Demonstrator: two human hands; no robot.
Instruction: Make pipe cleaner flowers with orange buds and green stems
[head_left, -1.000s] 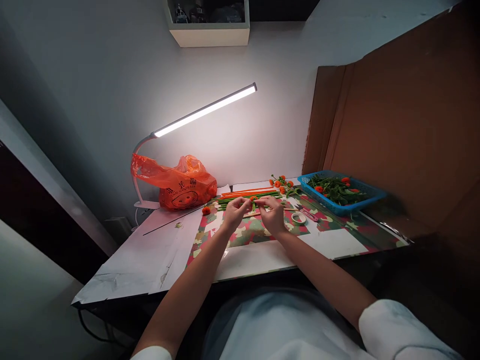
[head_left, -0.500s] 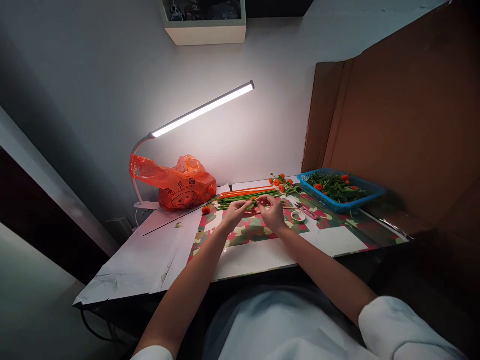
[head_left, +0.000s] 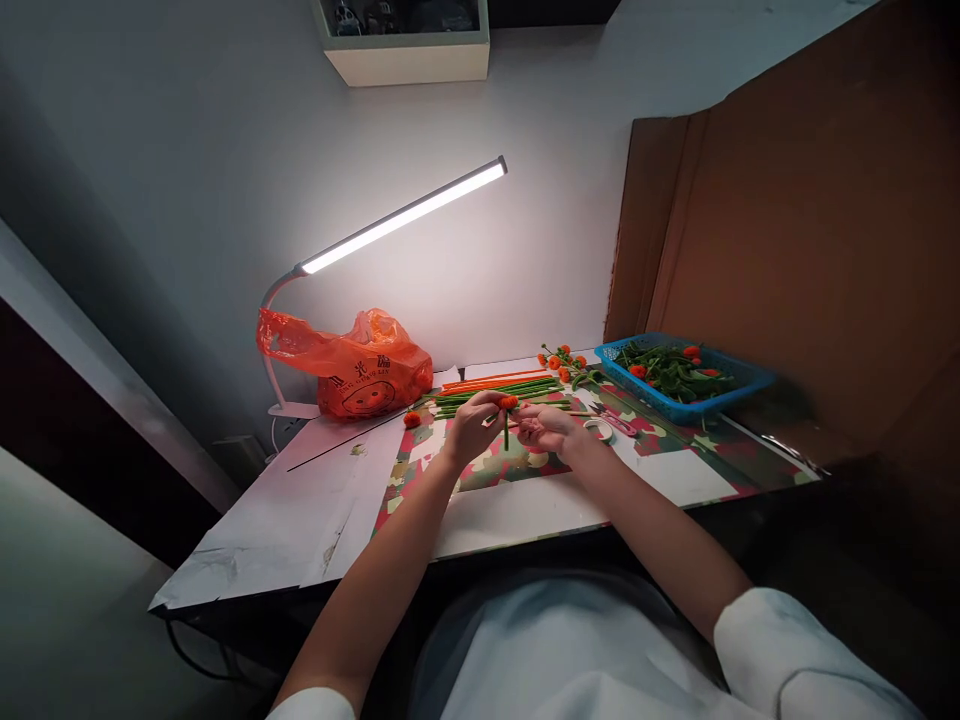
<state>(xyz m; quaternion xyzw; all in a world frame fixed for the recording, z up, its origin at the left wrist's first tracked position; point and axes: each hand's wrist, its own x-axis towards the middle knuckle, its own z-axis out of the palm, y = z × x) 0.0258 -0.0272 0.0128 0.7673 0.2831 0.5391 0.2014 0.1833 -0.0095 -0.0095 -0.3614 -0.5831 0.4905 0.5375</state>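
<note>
Between my hands, over the patterned mat, is an orange flower [head_left: 509, 402] with a short green stem hanging down. My left hand [head_left: 474, 428] pinches it just below the bloom. My right hand [head_left: 551, 430] is at the flower's right side, palm partly turned up, fingers curled close to it; whether they grip anything is too small to tell. Green stems [head_left: 536, 386] and red sticks [head_left: 495, 381] lie behind my hands. A tape roll [head_left: 598, 430] and pink-handled scissors [head_left: 621, 425] are beside my right wrist. Another orange bloom [head_left: 412, 420] rests left of my left hand.
An orange plastic bag [head_left: 367, 375] stands by the lit lamp [head_left: 405, 217] at the back left. More orange flowers [head_left: 562, 360] lie at the back. A blue basket [head_left: 679, 410] of greenery sits at the right, before a cardboard sheet [head_left: 787, 230].
The flower has turned upright, its stem now showing below. My right hand has rolled palm-up and shifted slightly right and down, partly covering the tape roll.
</note>
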